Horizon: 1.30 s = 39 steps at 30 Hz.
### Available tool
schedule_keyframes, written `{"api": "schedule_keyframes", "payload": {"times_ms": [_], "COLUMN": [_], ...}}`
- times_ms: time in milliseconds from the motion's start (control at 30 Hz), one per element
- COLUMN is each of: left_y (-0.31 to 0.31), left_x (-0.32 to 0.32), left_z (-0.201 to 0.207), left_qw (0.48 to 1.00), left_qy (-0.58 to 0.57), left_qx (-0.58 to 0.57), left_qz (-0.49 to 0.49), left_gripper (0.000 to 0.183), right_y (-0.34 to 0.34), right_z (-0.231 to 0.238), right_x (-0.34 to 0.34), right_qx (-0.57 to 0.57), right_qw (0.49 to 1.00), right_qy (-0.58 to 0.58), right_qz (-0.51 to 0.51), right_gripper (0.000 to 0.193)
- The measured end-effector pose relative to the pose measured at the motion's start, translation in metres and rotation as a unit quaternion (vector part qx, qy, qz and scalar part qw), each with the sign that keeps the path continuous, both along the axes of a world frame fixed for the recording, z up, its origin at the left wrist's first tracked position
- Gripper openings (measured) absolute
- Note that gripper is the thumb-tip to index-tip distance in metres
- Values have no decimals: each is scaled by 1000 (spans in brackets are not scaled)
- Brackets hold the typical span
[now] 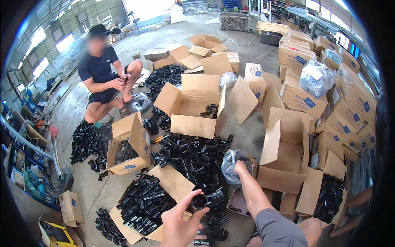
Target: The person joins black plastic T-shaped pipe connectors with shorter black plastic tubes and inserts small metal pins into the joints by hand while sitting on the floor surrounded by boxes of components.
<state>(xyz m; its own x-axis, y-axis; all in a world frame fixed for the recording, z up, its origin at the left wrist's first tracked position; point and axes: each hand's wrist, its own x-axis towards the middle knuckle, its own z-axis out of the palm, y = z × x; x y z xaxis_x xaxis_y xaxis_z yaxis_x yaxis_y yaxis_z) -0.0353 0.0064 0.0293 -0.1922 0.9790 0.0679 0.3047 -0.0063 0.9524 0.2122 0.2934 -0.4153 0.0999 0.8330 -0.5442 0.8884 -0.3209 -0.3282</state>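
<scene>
My left hand (181, 222) pinches a black tubular pipe fitting (200, 201) between thumb and fingers, its round open end facing up toward me. My right hand (241, 167) reaches into a clear plastic bag (231, 169) standing in a small carton; its fingers are hidden there. A large heap of black fittings (195, 158) lies just beyond my left hand. To the left of that hand, an open carton (175, 180) is filled with similar fittings (146, 201). A shallow tray (238, 201) with small dark pieces sits below the bag.
A seated person (101, 78) at the far left handles a small part beside more black heaps. Open cartons stand ahead, one holding a few fittings (210, 110), and another carton (284, 160) to my right. Stacked cartons (306, 99) line the right side. A yellow-black case (57, 234) lies lower left.
</scene>
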Motion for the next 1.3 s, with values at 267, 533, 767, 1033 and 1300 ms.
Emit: {"api": "schedule_keyframes", "payload": {"times_ms": [267,533,767,1033,1300], "left_y": [-1,-6,-4,-3,7], "left_x": [-23,-32,-46,-54,-43], "left_z": [-11,-13,-21,-25,-54], "left_qw": [999,999,997,953,853], "left_qy": [19,22,25,-287,-509], "left_qx": [-25,-2,-15,10,-41], "left_qz": [44,38,64,102,111], "left_gripper": [49,48,48,42,18], "right_y": [-11,12,-14,-70,-238], "right_z": [-15,-92,-26,133,342], "right_x": [-54,-24,-31,-23,-97], "right_qx": [62,94,82,320,238], "right_qw": [997,993,989,919,720], "right_qy": [-25,51,-19,224,644], "right_qz": [48,38,123,-49,-104], "right_gripper": [31,48,29,21,16]}}
